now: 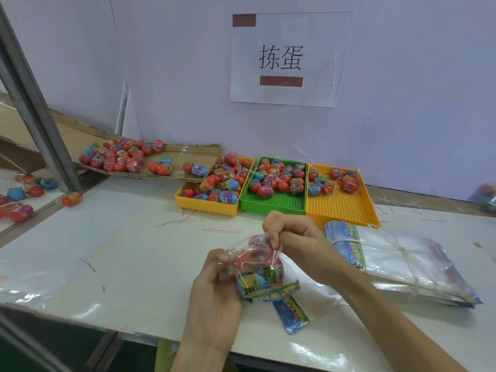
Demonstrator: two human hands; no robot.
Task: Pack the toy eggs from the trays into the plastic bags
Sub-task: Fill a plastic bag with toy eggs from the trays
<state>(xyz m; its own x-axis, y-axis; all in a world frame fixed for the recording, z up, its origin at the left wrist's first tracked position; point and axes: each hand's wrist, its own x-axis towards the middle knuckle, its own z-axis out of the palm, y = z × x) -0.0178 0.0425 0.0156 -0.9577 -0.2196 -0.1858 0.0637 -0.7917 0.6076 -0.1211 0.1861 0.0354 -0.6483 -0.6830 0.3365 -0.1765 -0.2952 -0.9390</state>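
A white table is seen, with three trays at its far side: yellow tray, green tray, orange tray, each holding toy eggs. Near centre, a plastic bag containing eggs is pinched at its mouth by the left hand and right hand.

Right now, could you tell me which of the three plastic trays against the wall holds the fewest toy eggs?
The orange perforated tray on the right: only a few eggs at its back, mostly bare floor. The green tray and yellow tray hold far more.
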